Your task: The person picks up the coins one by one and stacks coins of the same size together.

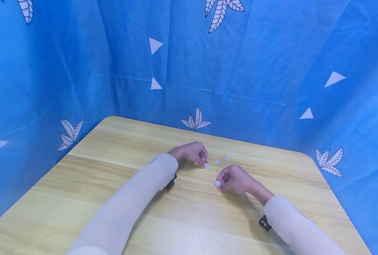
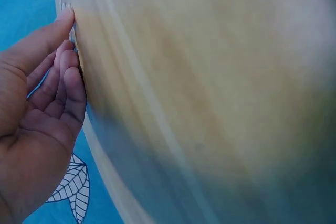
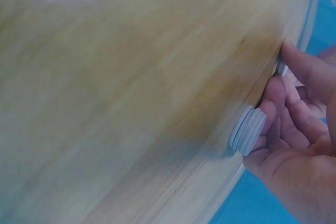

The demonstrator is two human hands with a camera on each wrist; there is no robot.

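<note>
In the head view, a white disc (image 1: pixel 218 183) sits between the thumb and fingers of my right hand (image 1: pixel 236 178), which pinches it just above the table. My left hand (image 1: pixel 193 153) is farther back, fingertips down at the table, pinching the edge of another white disc (image 1: pixel 207 165). Two more white discs lie flat beyond the hands, one nearer (image 1: pixel 217 161) and one farther right (image 1: pixel 226 159). The right wrist view shows a small stack of white discs (image 3: pixel 248 130) beside the curled fingers of the right hand. From the head, that stack is mostly hidden behind this hand.
The wood-grain table (image 1: pixel 176 219) has rounded far corners. A blue cloth (image 1: pixel 265 63) with white leaves and triangles hangs close behind and around it. Black wrist straps (image 1: pixel 265 224) show beneath the light sleeves.
</note>
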